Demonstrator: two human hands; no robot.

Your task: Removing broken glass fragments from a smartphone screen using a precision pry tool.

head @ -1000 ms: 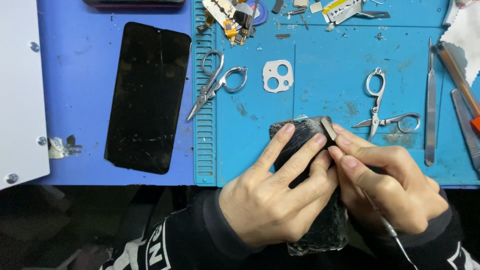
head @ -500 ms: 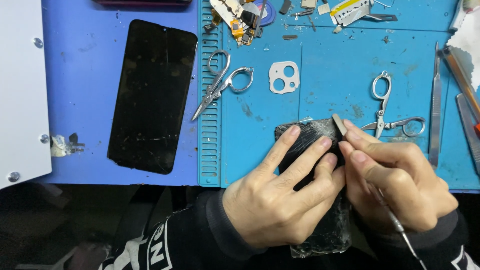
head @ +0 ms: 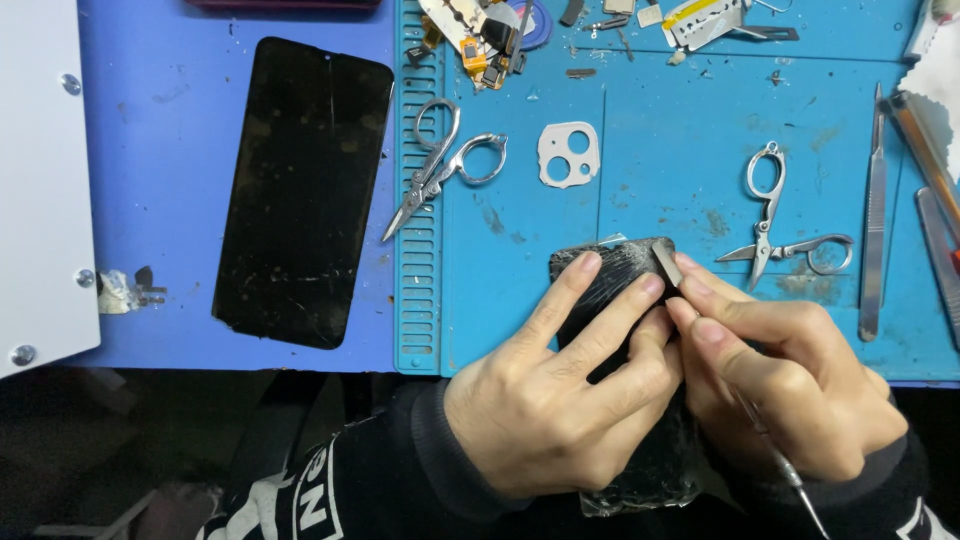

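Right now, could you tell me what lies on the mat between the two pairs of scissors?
In the head view, a white camera-cutout piece lies between the left scissors and the right scissors.

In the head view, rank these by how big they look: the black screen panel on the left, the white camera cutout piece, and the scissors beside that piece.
1. Black screen panel, clearly the largest.
2. Scissors, much smaller than the panel.
3. White camera cutout piece, the smallest, though not far off the scissors.
All three lie flat on the mat, so camera nearness hardly skews this.
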